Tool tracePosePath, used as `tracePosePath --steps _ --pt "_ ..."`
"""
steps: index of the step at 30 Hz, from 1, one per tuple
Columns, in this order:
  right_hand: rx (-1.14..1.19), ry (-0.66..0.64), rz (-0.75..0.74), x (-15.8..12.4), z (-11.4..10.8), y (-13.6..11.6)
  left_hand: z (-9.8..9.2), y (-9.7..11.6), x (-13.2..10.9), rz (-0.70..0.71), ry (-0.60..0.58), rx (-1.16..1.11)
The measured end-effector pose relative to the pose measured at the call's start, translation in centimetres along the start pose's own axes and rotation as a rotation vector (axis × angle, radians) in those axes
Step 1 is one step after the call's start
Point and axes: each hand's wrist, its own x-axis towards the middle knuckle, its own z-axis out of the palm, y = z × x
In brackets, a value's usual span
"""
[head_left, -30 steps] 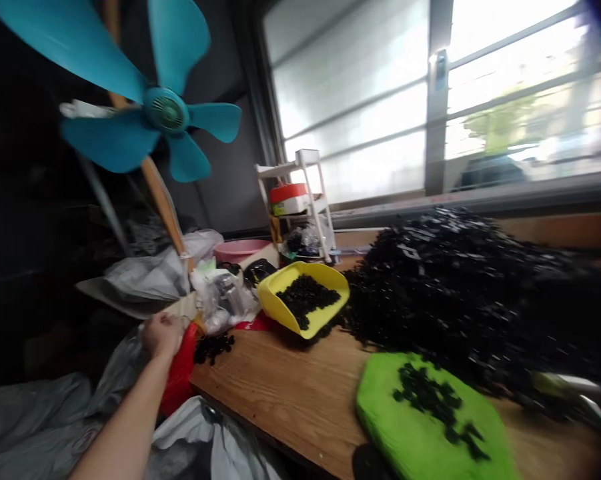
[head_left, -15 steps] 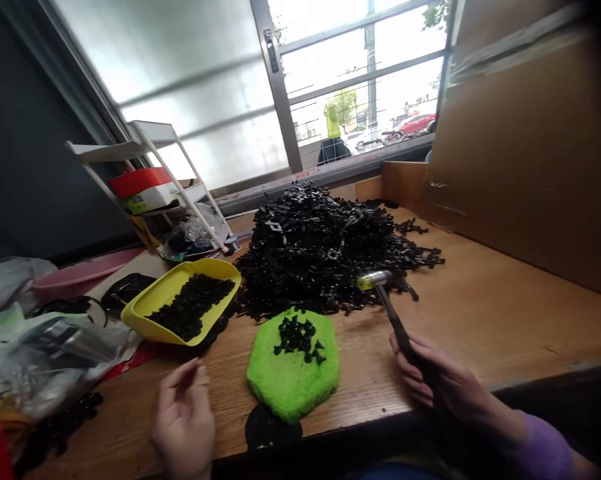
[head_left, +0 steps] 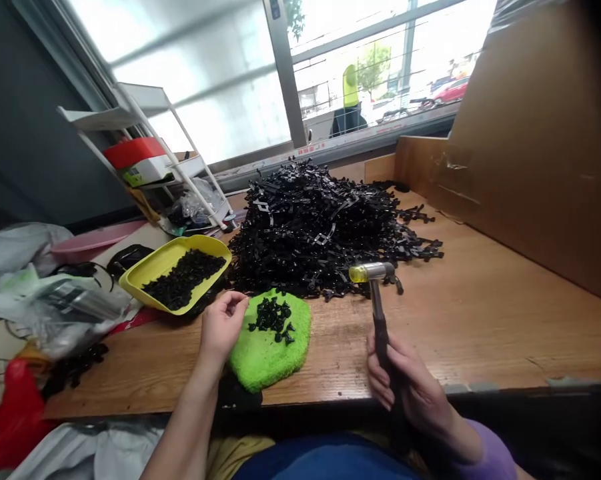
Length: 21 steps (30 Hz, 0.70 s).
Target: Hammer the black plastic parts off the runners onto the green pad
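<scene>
My right hand (head_left: 405, 380) is wrapped round the dark handle of a small mallet (head_left: 375, 273), its metal head raised and a yellow face pointing left. At the left edge of a fuzzy green pad (head_left: 267, 370), my left hand (head_left: 223, 327) is closed in a pinch. Whether anything sits between those fingertips is too small to make out. Several small black plastic pieces (head_left: 271, 315) lie loose on the pad. Behind it rises a big heap of black strip-like parts (head_left: 305, 227).
Left of the pad stands a yellow tray (head_left: 147, 267) filled with small black pieces. A white rack (head_left: 180, 160) and plastic bags (head_left: 70, 300) crowd the left side. A large cardboard sheet (head_left: 535, 153) stands at the right. The wooden table (head_left: 500, 320) ends close in front of me.
My left hand has moved up and right, from the table's front to the pad's edge, its fingers now pinched. The mallet is still held and now stands more upright. The view has shifted.
</scene>
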Motion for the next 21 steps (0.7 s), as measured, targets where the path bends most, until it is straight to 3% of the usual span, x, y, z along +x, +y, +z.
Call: tracePosePath --steps 5,7,21 --pt "-0.056 -0.032 0.010 -0.1 -0.4 0.1 0.1 -0.4 -1.5 0.131 -0.269 0.131" --pt "-0.097 -0.037 0.010 -0.1 -0.5 0.2 0.3 -0.3 -2.2 0.188 -0.320 0.157" --pt "-0.286 -0.112 0.091 0.7 -0.4 0.2 -1.0 -0.5 -5.7 0.166 -0.265 0.157"
